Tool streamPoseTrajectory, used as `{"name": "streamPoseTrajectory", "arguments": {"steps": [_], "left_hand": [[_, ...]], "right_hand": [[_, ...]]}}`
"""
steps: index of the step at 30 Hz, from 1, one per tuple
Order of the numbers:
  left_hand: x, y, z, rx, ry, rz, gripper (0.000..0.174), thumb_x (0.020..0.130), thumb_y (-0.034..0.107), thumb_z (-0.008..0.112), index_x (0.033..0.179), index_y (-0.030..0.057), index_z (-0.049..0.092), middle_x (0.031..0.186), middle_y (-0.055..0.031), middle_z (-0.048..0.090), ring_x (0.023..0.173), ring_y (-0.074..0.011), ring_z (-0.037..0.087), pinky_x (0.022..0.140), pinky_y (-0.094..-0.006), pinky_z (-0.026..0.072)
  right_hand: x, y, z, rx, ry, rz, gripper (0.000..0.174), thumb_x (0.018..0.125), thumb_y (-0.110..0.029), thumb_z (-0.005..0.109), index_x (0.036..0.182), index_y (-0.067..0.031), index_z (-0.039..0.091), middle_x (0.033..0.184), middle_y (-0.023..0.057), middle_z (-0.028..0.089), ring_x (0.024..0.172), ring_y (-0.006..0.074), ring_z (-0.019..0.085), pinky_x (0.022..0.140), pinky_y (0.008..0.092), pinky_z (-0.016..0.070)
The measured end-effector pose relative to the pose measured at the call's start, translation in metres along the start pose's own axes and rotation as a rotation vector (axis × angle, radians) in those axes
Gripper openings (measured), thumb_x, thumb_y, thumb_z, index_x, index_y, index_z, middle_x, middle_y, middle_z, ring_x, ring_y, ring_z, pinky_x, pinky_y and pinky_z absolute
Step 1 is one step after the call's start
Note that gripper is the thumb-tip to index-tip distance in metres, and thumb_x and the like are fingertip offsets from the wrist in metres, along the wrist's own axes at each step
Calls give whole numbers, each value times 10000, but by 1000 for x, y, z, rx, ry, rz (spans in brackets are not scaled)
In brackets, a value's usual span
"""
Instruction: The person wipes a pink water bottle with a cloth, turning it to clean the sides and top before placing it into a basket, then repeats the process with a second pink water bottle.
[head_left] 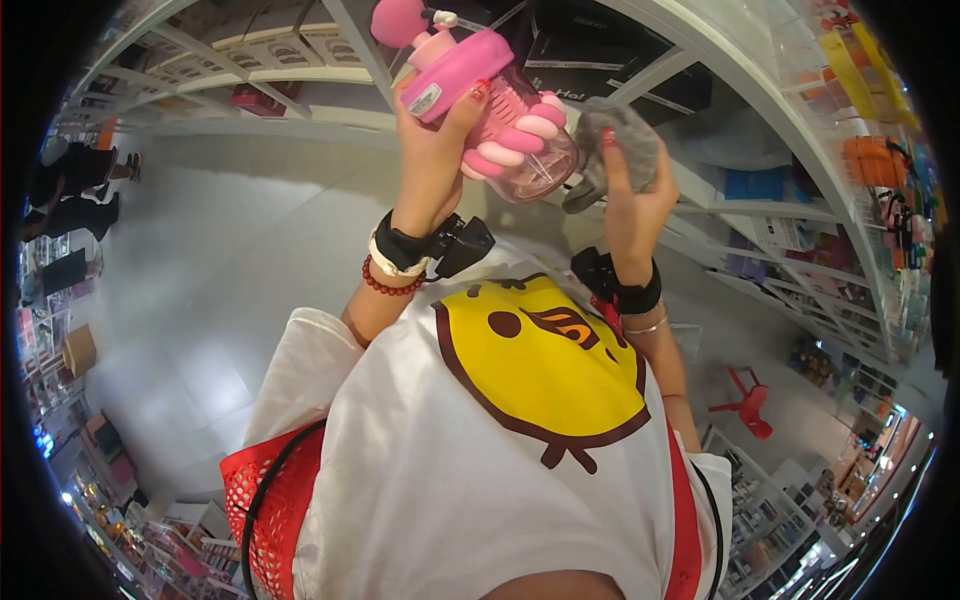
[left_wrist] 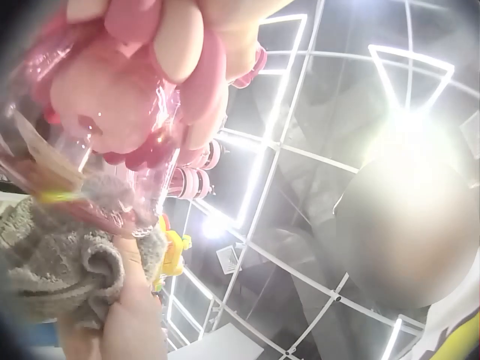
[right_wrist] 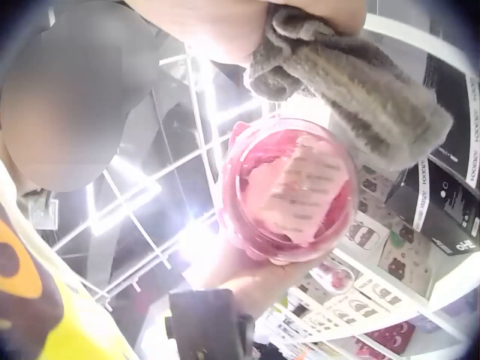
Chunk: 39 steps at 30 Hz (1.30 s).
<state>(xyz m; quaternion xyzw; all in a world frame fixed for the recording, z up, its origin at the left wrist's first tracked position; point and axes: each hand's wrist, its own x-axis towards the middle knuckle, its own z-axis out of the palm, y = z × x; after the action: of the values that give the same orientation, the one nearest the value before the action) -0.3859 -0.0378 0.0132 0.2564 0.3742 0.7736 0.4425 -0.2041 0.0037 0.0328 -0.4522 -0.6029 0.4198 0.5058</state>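
Observation:
My left hand [head_left: 428, 140] grips a pink cup [head_left: 510, 112] by its thick pink lid, the thumb over the side. The cup tilts, with a round pink knob on top, a braided band in two pinks and a clear lower body. My right hand [head_left: 640, 205] holds a fluffy grey cloth [head_left: 588, 140], its thumb on top, close beside the cup's clear end. In the left wrist view the cloth [left_wrist: 52, 262] overlaps the clear body. In the right wrist view the cup's round base [right_wrist: 292, 199] faces the camera, showing a pale printed label, with the cloth [right_wrist: 367, 97] above it.
White shelving [head_left: 690, 65] with dark boxes stands right behind the cup. More shelves with colourful goods curve along the right. A red stool [head_left: 745, 403] stands on the pale floor [head_left: 230, 230], and people in dark clothes [head_left: 75, 190] are at the far left.

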Motion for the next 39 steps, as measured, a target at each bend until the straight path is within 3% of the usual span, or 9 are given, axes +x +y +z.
{"name": "streamPoseTrajectory", "arguments": {"steps": [1,5,12,15,18,22,29,35,39], "left_hand": [[0,2,2,-13,1,8,590,799,130,704,1229,30,312,1140,-109,488,1039,-168,526,894,-332,472],[-2,4,10,22,4,23,589,798,103,695,1238,34,310,1145,-108,482,1045,-166,524,891,-333,473],[1,3,-3,-57,21,67,608,787,96,708,1244,35,313,1138,-102,484,1049,-170,523,877,-309,476],[4,9,-4,-35,36,7,615,787,103,712,1248,36,310,1146,-108,482,1043,-174,527,872,-302,479],[2,3,5,110,108,95,613,785,103,714,1243,35,312,1148,-112,483,1038,-179,531,871,-311,481],[1,9,15,-58,92,29,620,766,66,723,1232,35,316,1145,-117,484,1037,-185,537,866,-319,491],[2,10,14,80,149,88,663,751,104,747,1230,17,298,1141,-128,482,1023,-186,544,858,-320,496],[5,7,23,35,129,38,676,743,110,756,1230,9,299,1150,-135,476,1027,-193,543,863,-317,490],[6,6,17,76,140,71,694,727,99,766,1230,5,297,1161,-140,469,1040,-199,539,866,-321,491]], "right_hand": [[2,-1,1,93,42,94,348,784,-30,679,1112,12,571,1074,161,634,960,230,641,839,312,499],[-4,-25,10,-130,-261,-705,407,727,35,665,1121,-2,569,1110,144,622,1086,318,577,932,384,456],[-4,-5,7,16,-287,-486,461,690,116,615,1129,-19,577,1139,167,606,1094,330,574,909,323,457],[-6,-15,5,24,-213,-146,352,776,79,566,1122,21,550,1190,236,564,1101,307,568,913,338,438],[-4,-21,14,-82,-179,-614,437,722,61,617,1147,-36,580,1169,171,582,1041,328,594,897,339,475],[-7,-25,18,-375,-491,-894,469,691,44,611,1151,-39,569,1205,171,552,1185,347,480,1027,441,353],[-24,0,13,50,-197,-250,487,665,17,657,1141,-12,557,1188,163,572,1216,364,451,1055,434,308],[-13,-23,27,-356,-392,-821,500,665,-1,695,1147,-27,564,1182,146,579,1168,370,500,1023,484,347],[-13,2,17,-264,-397,-787,493,684,7,679,1161,-36,563,1188,142,575,1132,361,528,997,498,370]]}}
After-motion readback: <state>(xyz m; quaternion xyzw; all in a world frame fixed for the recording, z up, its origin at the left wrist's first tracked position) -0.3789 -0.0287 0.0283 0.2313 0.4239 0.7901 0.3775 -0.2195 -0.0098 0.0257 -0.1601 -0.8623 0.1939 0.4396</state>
